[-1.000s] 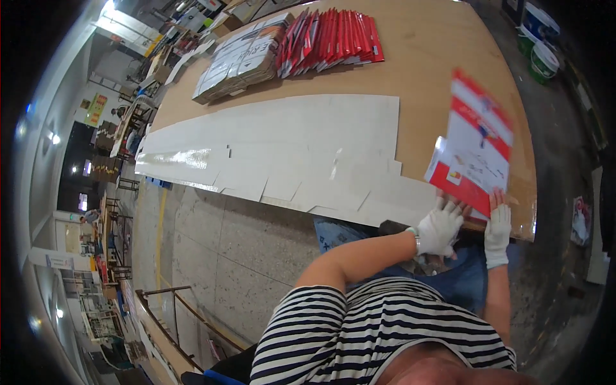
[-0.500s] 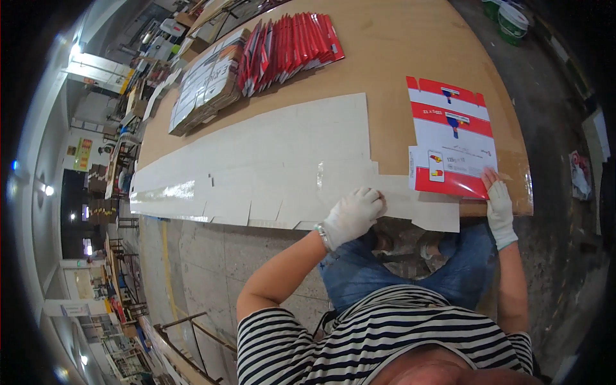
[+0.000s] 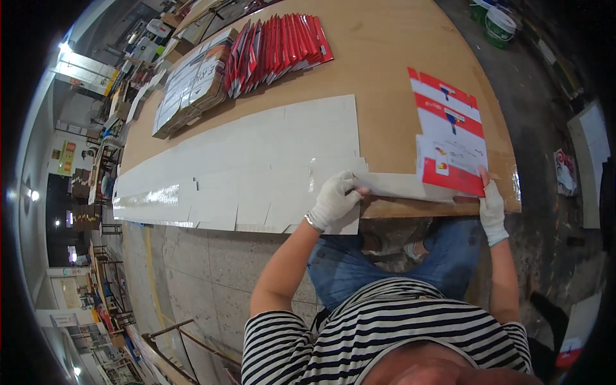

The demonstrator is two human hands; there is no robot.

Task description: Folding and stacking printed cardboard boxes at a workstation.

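Observation:
My right hand (image 3: 493, 210), in a white glove with bare fingertips, grips the lower right corner of a red-and-white printed carton sheet (image 3: 452, 144). That sheet is tilted up off the table's right end. To its left, my gloved left hand (image 3: 335, 202) is closed, thumb and fingers pinched at the left end of a narrow pale cardboard strip (image 3: 407, 186). The strip runs toward the printed sheet; whether the two are joined is hidden. Beneath my left hand lie flat, overlapping greyish-white cardboard sheets (image 3: 256, 167), their slotted near edges jutting past the table edge.
A long brown-topped table (image 3: 398, 38) carries a row of folded red cartons (image 3: 279, 51) and a strapped bundle of flat cardboard (image 3: 192, 90) at the far left. Green-and-white buckets (image 3: 500, 27) stand on the floor beyond. Boards (image 3: 585, 160) lean at the right.
The printed sheet has been lifted and tilted by my right hand. My left hand has closed on the pale strip, which has risen and now looks narrower. The whole view has shifted slightly.

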